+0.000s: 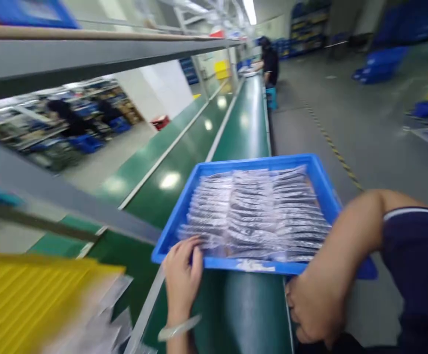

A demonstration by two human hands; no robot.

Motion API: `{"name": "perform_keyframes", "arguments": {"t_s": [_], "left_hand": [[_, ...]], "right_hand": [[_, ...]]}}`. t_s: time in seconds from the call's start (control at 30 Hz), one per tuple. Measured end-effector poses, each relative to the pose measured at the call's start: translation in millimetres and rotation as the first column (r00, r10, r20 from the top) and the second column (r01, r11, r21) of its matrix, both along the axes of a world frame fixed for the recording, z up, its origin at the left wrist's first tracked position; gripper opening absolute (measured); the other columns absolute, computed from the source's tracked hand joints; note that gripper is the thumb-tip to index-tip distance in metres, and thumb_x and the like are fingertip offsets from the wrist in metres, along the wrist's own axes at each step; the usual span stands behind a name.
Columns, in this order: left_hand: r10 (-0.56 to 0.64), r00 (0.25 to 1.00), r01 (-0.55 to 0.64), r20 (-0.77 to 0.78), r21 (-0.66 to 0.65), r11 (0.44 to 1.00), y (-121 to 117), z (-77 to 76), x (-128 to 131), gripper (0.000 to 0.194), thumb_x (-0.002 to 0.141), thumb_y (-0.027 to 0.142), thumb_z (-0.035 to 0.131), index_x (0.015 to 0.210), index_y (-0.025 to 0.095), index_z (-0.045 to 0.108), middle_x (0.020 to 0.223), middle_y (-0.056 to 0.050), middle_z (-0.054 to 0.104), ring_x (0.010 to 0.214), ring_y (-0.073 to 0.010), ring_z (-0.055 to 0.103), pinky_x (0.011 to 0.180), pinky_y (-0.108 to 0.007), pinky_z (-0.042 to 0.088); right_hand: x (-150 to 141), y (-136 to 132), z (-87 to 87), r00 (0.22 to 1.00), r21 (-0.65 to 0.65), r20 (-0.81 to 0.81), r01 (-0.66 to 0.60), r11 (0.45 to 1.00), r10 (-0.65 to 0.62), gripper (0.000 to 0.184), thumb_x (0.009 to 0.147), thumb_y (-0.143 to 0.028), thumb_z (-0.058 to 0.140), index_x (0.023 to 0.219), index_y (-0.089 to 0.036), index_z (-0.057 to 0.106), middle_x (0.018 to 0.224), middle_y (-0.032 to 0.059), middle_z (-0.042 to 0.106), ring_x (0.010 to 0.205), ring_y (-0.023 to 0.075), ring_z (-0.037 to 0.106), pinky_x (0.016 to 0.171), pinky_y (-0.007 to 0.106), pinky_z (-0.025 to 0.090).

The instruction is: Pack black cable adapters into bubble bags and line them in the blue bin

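A shallow blue plastic tray [326,187] sits on the green conveyor belt in front of me. Three rows of clear plastic bags with dark contents [253,216] fill it, packed closely and overlapping. My left hand [184,270] grips the near left corner, fingers over the rim beside the bags and thumb toward me. My right hand [313,307] is closed, below the tray's near right side at the belt edge. Its palm is hidden, so I cannot tell what it holds. The right elbow is raised beside the tray.
Yellow containers [33,295] with clear bags stand at lower left. The green belt [249,118] runs ahead, beside a grey shelf frame [107,56]. A person [270,61] sits by the far end. Blue crates [382,64] lie on the floor at right.
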State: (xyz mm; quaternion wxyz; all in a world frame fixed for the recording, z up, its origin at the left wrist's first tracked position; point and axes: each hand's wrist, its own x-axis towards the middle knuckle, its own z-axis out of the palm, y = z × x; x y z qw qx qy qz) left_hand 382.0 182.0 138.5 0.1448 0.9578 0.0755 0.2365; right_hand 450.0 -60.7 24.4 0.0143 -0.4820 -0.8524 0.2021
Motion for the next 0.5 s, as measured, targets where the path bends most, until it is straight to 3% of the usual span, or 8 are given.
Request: {"name": "perform_keyframes", "arguments": {"t_s": [0.07,0.13,0.23,0.3,0.4,0.5], "left_hand": [[0.037,0.998,-0.036,-0.048,0.024,0.999,5.3,-0.1,-0.8,0.032,0.094,0.035,0.034,0.098,0.023,0.063,0.111,-0.007,0.065,0.107,-0.0281,0.053,0.09,-0.049,0.038],[0.056,0.995,-0.053,-0.079,0.046,0.998,7.1,-1.0,-2.1,0.033,0.093,0.039,0.034,0.099,0.025,0.063,0.114,-0.006,0.064,0.11,-0.0299,0.052,0.088,-0.05,0.037],[0.071,0.994,-0.068,-0.088,0.043,0.997,4.0,-1.3,-2.8,0.035,0.093,0.04,0.032,0.099,0.024,0.063,0.114,-0.006,0.064,0.111,-0.0306,0.052,0.091,-0.051,0.036],[0.083,0.995,-0.081,-0.062,0.034,0.996,0.0,-1.3,-3.1,0.037,0.094,0.039,0.03,0.097,0.023,0.063,0.114,-0.008,0.064,0.112,-0.0309,0.051,0.093,-0.051,0.036],[0.07,0.998,-0.069,0.0,0.039,0.997,-7.1,-3.8,-7.3,0.04,0.095,0.04,0.028,0.095,0.021,0.063,0.111,-0.01,0.064,0.114,-0.0317,0.051,0.096,-0.052,0.035],[0.041,0.997,-0.043,0.067,0.039,0.998,-18.8,-7.0,-17.1,0.038,0.095,0.044,0.034,0.109,0.019,0.059,0.116,-0.012,0.062,0.113,-0.0313,0.053,0.097,-0.051,0.038]], "right_hand": [[5.2,10.4,-3.3,0.965,-0.079,-0.074,-0.258,0.963,0.253,0.038,0.071,-0.059,0.06,0.052,-0.028,0.05,0.04,-0.0064,0.049,0.033,0.0177,0.051,0.029,0.026,0.027],[7.6,21.0,-1.5,0.933,-0.1,-0.105,-0.355,0.929,0.345,0.036,0.077,-0.056,0.051,0.054,-0.028,0.048,0.042,-0.0073,0.053,0.033,0.0174,0.051,0.025,0.024,0.018],[7.8,27.4,11.5,0.905,-0.11,-0.099,-0.424,0.899,0.415,0.032,0.078,-0.053,0.049,0.057,-0.028,0.047,0.046,-0.0073,0.057,0.037,0.018,0.055,0.026,0.025,0.02],[7.3,24.4,25.4,0.887,-0.105,-0.133,-0.456,0.884,0.442,0.028,0.079,-0.049,0.05,0.061,-0.028,0.048,0.053,-0.0067,0.062,0.044,0.0179,0.059,0.03,0.026,0.031],[3.4,14.9,46.0,0.923,-0.018,-0.225,-0.325,0.946,0.313,0.019,0.08,-0.037,0.056,0.066,-0.026,0.048,0.068,-0.0049,0.067,0.062,0.0156,0.066,0.05,0.026,0.048],[-5.6,8.3,56.1,0.967,-0.015,-0.253,0.011,1.0,-0.014,0.018,0.08,-0.032,0.061,0.068,-0.025,0.049,0.076,-0.0043,0.068,0.072,0.0135,0.067,0.061,0.023,0.051]]}}
